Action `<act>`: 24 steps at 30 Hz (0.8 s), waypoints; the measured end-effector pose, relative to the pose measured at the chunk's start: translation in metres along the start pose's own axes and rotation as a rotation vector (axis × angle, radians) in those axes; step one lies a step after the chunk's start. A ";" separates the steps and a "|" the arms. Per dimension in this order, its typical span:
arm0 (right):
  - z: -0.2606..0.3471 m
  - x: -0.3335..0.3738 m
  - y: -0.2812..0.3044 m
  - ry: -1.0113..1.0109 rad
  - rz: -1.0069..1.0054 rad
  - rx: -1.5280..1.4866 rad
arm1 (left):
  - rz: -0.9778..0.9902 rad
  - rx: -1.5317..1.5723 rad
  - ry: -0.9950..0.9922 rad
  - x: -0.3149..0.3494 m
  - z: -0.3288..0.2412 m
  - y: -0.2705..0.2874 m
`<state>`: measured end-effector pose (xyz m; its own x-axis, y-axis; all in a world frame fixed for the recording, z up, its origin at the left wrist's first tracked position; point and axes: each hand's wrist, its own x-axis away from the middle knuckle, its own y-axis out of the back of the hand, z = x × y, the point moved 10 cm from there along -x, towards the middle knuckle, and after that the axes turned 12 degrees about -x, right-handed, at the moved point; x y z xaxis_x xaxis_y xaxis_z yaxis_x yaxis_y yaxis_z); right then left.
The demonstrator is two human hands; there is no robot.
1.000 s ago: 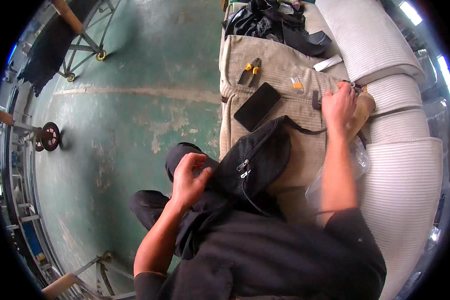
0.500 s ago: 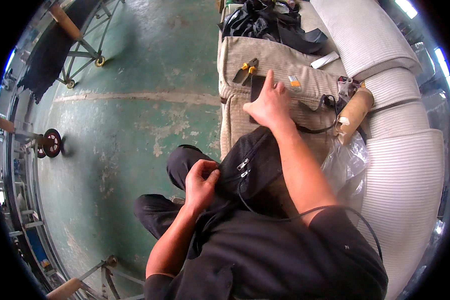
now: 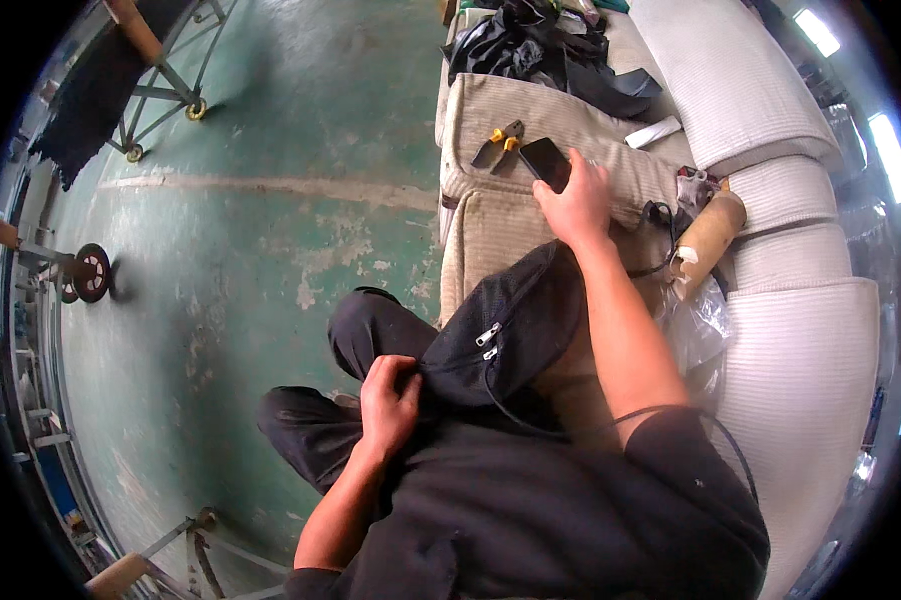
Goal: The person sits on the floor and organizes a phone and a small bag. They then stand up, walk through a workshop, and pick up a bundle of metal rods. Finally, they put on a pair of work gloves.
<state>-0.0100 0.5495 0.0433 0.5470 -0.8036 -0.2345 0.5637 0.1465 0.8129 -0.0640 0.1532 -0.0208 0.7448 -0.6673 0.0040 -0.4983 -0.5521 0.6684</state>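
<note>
I sit on a beige ribbed sofa (image 3: 491, 250) with a black mesh zip bag (image 3: 511, 325) on my lap. My left hand (image 3: 389, 400) grips the bag's near edge by the zipper. My right hand (image 3: 574, 205) reaches out over the seat cushion and closes on a black phone (image 3: 546, 160). Yellow-handled pliers (image 3: 501, 140) lie just left of the phone. A thin black cord (image 3: 531, 425) runs from the bag across my chest.
A cardboard tube (image 3: 706, 235), clear plastic wrap (image 3: 696, 320) and a tangle of black cable (image 3: 661, 215) lie to the right on the sofa. Black cloth (image 3: 541, 50) is piled at the far end. Green concrete floor (image 3: 241, 250) with wheeled metal frames (image 3: 161, 90) spreads left.
My right hand has swung from the sofa's right side across to the left and onto the phone. My left hand has stayed on the bag's edge.
</note>
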 end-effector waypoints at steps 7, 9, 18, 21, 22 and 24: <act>0.009 -0.003 0.004 0.040 -0.020 -0.031 | -0.037 0.024 0.052 0.004 0.002 -0.001; 0.009 -0.004 0.004 0.044 -0.019 -0.030 | -0.035 0.016 0.067 0.003 0.002 -0.001; 0.007 -0.005 0.004 0.075 -0.068 0.002 | -0.048 0.029 0.061 0.003 0.008 -0.005; 0.010 -0.004 0.003 0.041 -0.029 0.001 | -0.054 0.023 0.067 0.004 0.008 -0.005; 0.011 -0.005 0.003 0.027 -0.014 0.004 | -0.054 0.019 0.070 0.003 0.007 -0.005; 0.008 -0.005 0.001 0.022 -0.005 0.024 | -0.048 0.020 0.077 0.003 0.007 -0.005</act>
<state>-0.0175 0.5492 0.0501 0.5579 -0.7912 -0.2507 0.5517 0.1279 0.8242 -0.0625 0.1504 -0.0296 0.7994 -0.6000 0.0298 -0.4695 -0.5930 0.6542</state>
